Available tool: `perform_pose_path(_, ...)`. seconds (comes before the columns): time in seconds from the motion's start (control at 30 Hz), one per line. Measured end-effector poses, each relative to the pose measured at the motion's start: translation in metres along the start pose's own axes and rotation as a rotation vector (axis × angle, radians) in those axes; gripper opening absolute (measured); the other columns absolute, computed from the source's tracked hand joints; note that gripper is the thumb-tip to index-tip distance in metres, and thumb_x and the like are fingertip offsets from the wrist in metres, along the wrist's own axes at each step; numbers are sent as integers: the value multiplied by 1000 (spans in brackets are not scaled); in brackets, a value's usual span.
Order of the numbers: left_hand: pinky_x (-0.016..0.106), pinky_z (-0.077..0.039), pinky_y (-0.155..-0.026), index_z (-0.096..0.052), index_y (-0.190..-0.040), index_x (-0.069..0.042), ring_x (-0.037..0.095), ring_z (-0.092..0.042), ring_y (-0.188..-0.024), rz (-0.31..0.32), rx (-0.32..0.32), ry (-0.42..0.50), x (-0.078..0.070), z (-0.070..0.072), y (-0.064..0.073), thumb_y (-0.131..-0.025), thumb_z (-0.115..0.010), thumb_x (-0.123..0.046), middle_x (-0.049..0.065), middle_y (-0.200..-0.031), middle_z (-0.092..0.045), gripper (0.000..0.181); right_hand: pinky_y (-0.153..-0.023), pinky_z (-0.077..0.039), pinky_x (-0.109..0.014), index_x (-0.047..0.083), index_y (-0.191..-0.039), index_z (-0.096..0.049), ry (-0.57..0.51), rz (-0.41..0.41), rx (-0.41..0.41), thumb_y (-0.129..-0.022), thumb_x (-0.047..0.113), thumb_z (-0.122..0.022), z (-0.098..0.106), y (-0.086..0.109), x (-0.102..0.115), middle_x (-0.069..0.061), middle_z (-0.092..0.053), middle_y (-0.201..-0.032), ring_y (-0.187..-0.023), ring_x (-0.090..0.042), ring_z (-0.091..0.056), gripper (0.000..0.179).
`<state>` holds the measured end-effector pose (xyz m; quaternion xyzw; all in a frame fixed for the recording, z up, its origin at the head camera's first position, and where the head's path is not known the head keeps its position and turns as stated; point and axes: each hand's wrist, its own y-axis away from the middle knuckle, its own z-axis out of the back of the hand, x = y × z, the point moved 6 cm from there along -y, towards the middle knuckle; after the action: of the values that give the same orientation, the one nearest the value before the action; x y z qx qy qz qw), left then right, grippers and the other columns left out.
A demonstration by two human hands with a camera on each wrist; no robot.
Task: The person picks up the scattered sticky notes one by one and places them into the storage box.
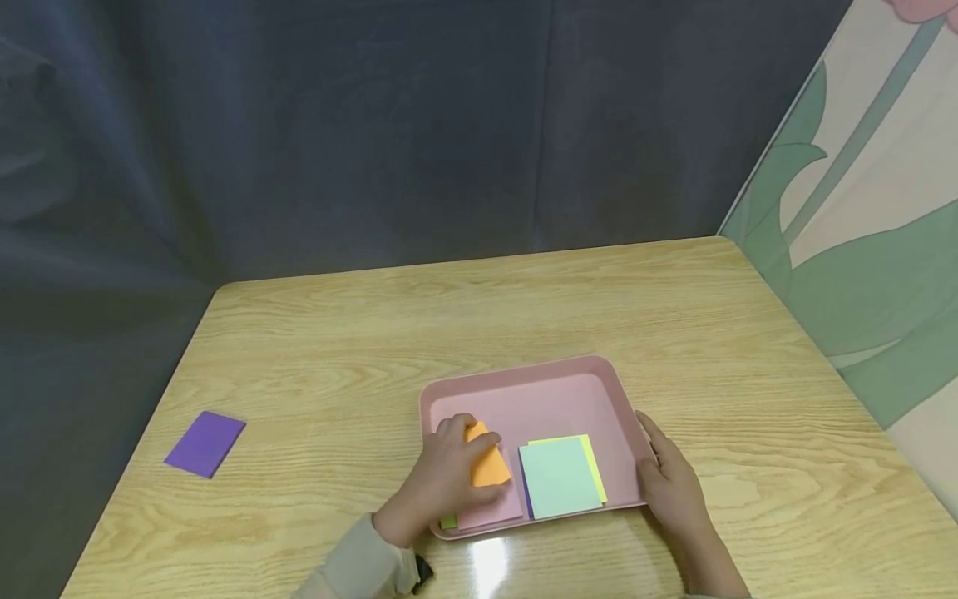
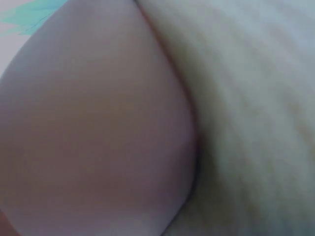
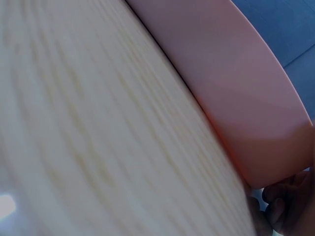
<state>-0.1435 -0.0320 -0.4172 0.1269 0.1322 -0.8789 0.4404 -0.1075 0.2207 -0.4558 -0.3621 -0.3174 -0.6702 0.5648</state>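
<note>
A pink tray (image 1: 516, 380) lies on the table in the head view. Over its left part my left hand (image 1: 447, 474) pinches an orange sticky note pad (image 1: 488, 466) between thumb and fingers. Below that hand lie a pink sticky note pad (image 1: 490, 514) and a bit of a green one (image 1: 448, 522), mostly covered. Right of them a mint sticky note pad (image 1: 560, 478) overlaps a yellow one (image 1: 594, 466) and a dark purple one (image 1: 527, 495). My right hand (image 1: 677, 491) holds the tray's right side by the rim, near its front corner.
A purple sticky note pad (image 1: 205, 444) lies on the wooden table (image 1: 337, 358) at the left. Dark cloth (image 1: 412, 125) hangs behind the table and along its left side. A panel with a leaf pattern (image 1: 868, 274) borders the right side.
</note>
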Motion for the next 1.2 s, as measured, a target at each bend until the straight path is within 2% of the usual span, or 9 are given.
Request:
perform_pose_path(0.17, 32, -33, -69, -57, -107, -19, 21, -38, -93, -9, 50, 7, -5, -8, 3, -63, -67, -45, 8, -109, -40, 52, -77, -38, -49, 8, -136, -26, 0, 7, 3, -87, -2, -30, 0, 0, 0, -27, -37, -125, -96, -36, -49, 50)
perform_pose_path(0.4, 34, -35, -75, -56, -108, -20, 21, -38, -97, -46, 73, 13, -10, -15, 4, -65, -66, -48, 8, -110, -40, 52, -78, -36, -51, 8, -135, -26, -1, 13, 2, -86, -3, -30, 0, 0, 0, -26, -34, -128, -99, -37, -47, 51)
perform_pose_path(0.67, 32, -35, -73, -56, -109, -20, 20, -39, -97, -77, 135, -40, -15, -22, 4, -65, -66, -49, 6, -109, -42, 54, -85, -26, -56, 8, -135, -28, -5, 22, -7, -86, -3, -31, 1, 0, 1, -23, -30, -132, -113, -40, -34, 51)
perform_pose_path(0.93, 33, -35, -74, -55, -110, -21, 20, -39, -98, -64, 165, -87, -17, -24, 4, -64, -66, -51, 5, -110, -42, 56, -82, -30, -55, 9, -135, -27, 4, 26, -2, -86, -3, -30, 0, -1, 1, -24, -31, -131, -108, -39, -40, 51)
perform_pose_path(1.2, 32, -35, -75, -54, -111, -19, 21, -40, -99, -60, 155, -52, -15, -23, 4, -65, -64, -53, 6, -111, -43, 58, -77, -37, -50, 8, -135, -26, 13, 15, 0, -86, -2, -29, 0, -1, 1, -26, -35, -126, -98, -37, -48, 50)
